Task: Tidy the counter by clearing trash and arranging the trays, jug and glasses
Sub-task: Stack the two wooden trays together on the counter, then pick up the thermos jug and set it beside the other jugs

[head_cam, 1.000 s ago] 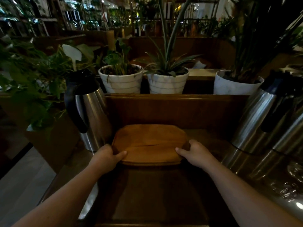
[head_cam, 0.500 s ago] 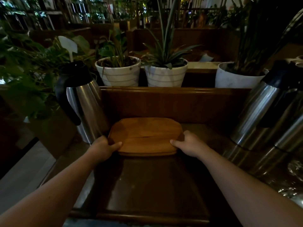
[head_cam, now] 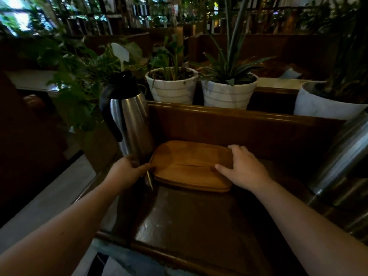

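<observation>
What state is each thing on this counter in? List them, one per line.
wooden trays: stacked flat on the counter, by the back wall.
steel jug: upright, lid on, beside the trays' left end.
left hand: at the jug's base and the trays' left edge.
right hand: flat on the trays' right end.
steel flasks: standing at the right edge.

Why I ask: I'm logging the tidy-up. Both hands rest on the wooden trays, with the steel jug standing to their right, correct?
Not quite. The head view shows the steel jug standing to the left of the wooden trays, beside the left hand. The right hand rests on the trays' other end.
</observation>
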